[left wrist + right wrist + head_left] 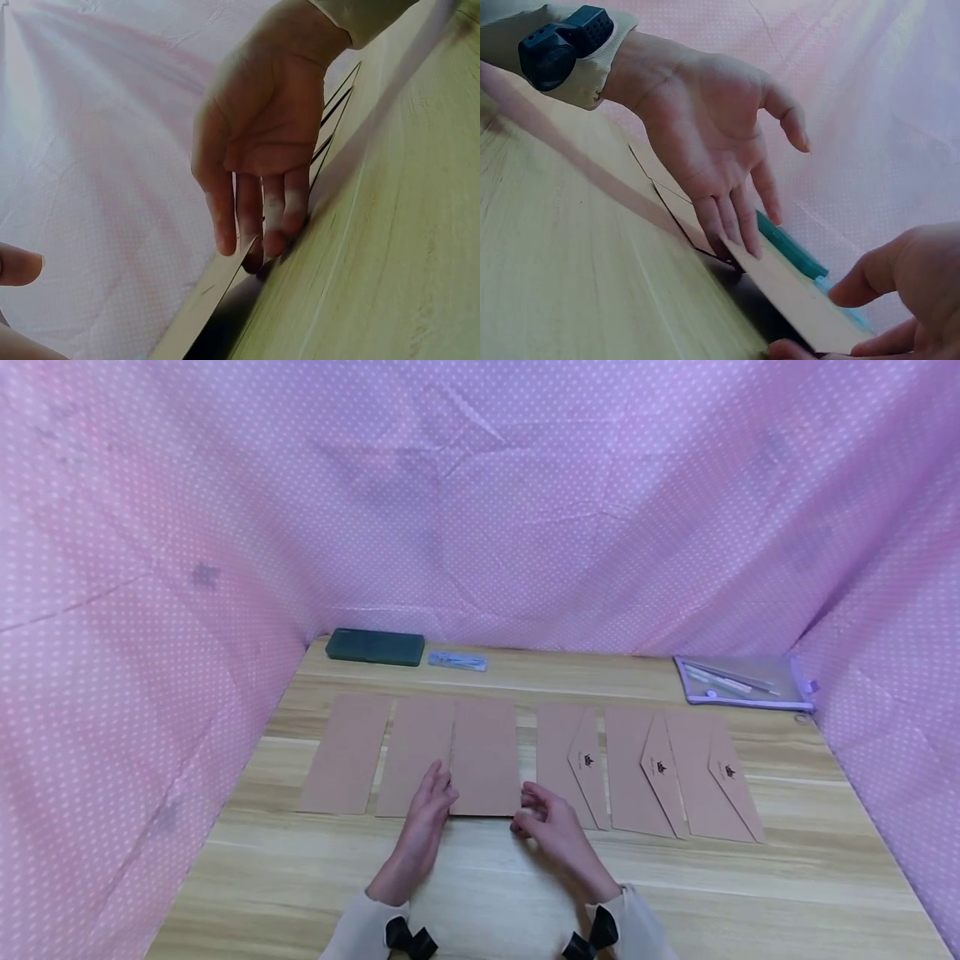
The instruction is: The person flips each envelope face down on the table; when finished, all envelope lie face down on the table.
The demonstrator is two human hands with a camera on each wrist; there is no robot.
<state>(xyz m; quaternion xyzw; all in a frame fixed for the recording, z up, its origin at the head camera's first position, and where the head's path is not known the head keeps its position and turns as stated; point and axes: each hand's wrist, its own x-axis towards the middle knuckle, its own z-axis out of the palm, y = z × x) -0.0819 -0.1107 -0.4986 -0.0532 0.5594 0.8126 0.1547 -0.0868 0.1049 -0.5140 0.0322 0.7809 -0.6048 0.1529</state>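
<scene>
A plain brown envelope [485, 760] lies before me in the head view, its near edge raised off the table with a dark shadow beneath. Along its left edge my left hand [426, 814] rests with straight fingers and a free thumb, as the right wrist view shows at the envelope's corner [780, 292]. At the near right corner, my right hand [551, 827] pinches the edge, thumb above and fingers lower. Two more plain brown envelopes lie to the left, the nearer one [412, 752] partly under my left fingers and the other [347, 756] farther out.
Right of my hands lie three brown envelopes with crown-printed flaps, one [558, 752], another [637, 768] and a third [697, 777]. A dark green case [375, 647] and a small blue packet [457, 661] sit at the back. A purple-edged pouch [742, 699] holds pens.
</scene>
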